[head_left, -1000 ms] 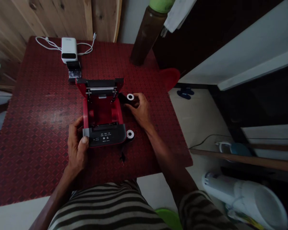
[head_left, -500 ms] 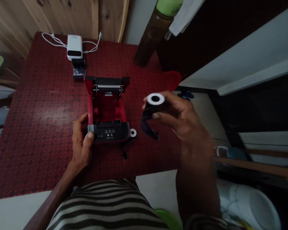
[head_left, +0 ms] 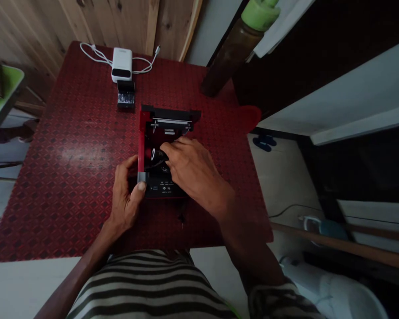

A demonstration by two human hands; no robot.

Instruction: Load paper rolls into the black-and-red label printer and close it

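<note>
On the table stands a small red and black printer point(head_left: 141, 146), its lid raised at the far side. My left hand point(head_left: 124, 195) grips the printer's near left corner, thumb on the grey edge and fingers along its side. Inside the printer's open bay is a small black paper roll point(head_left: 157, 155) with a white core end facing left. My right hand point(head_left: 196, 175) reaches over the printer's right side with its fingers closed on the roll. The hand and wrist hide the roll's right end and part of the control panel point(head_left: 159, 188).
The table point(head_left: 76, 199) has a red patterned cover. Beyond the printer lie a black strip point(head_left: 125, 95), a white power bank point(head_left: 122, 64) and its cable. A tall brown bottle point(head_left: 231, 48) with a green cap stands at the back right. Small dark scraps point(head_left: 181, 218) lie in front.
My right hand has moved left with the roll, from beside the printer into its open bay. My left hand keeps its grip on the printer. The view has shifted slightly.
</note>
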